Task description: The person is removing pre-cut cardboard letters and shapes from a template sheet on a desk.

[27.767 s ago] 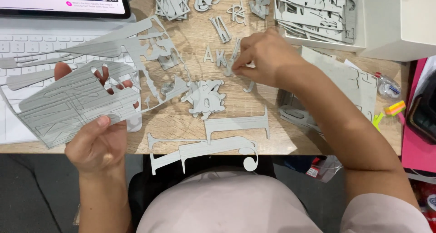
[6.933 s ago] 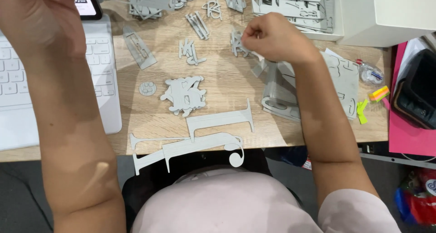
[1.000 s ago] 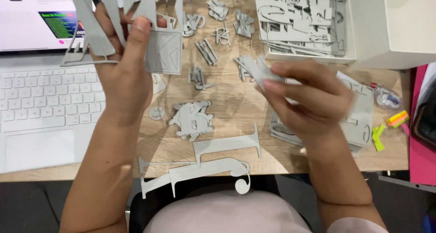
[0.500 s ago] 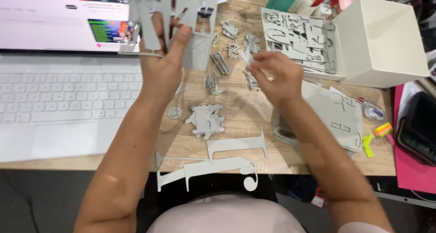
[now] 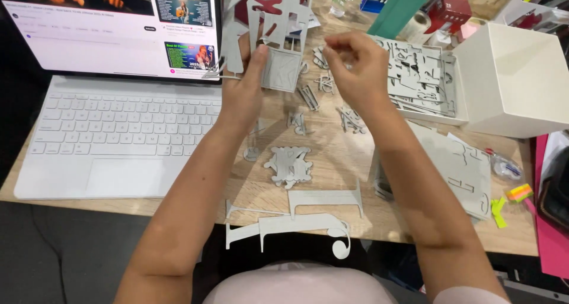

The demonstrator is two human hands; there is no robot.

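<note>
From the head camera, the left hand held the grey cut-out sheet up over the counter, just in front of the laptop, thumb pressed flat against the sheet's face and the other fingers hidden behind it, so clamped on it. The right hand hovered just beside the sheet's right edge, its fingers pinched together at the tips; I could not tell whether a small piece sat between them. To my eye, the step called for a steady left grip near the sheet's lower edge and short, gentle pulls with the right, as those thin strips looked easy to tear. Both forearms reached forward from the body, wrists raised off the counter. Loose grey shapes lay below, a stack of cut sheets near the white box.
</note>
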